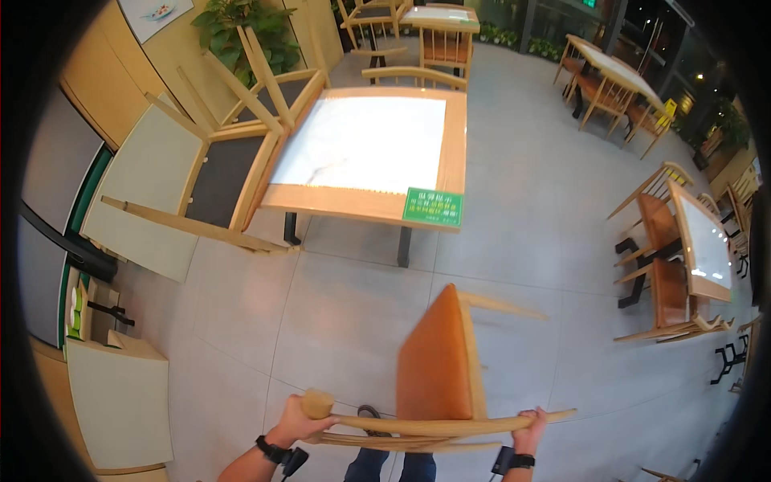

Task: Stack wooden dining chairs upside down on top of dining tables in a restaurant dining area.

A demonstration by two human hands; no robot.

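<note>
- A wooden chair with an orange-brown seat (434, 361) is tilted in front of the person, above their feet; whether it touches the floor (345, 321) is unclear.
- The left hand (299, 421) has its fingers curled closed around the chair's wood at the left end.
- The right hand (529, 430) has its fingers wrapped around the right end.
- Beyond stands a desk (456, 149) bearing a green sign (434, 207).
- Upturned chairs (229, 173) line its left edge.
</note>
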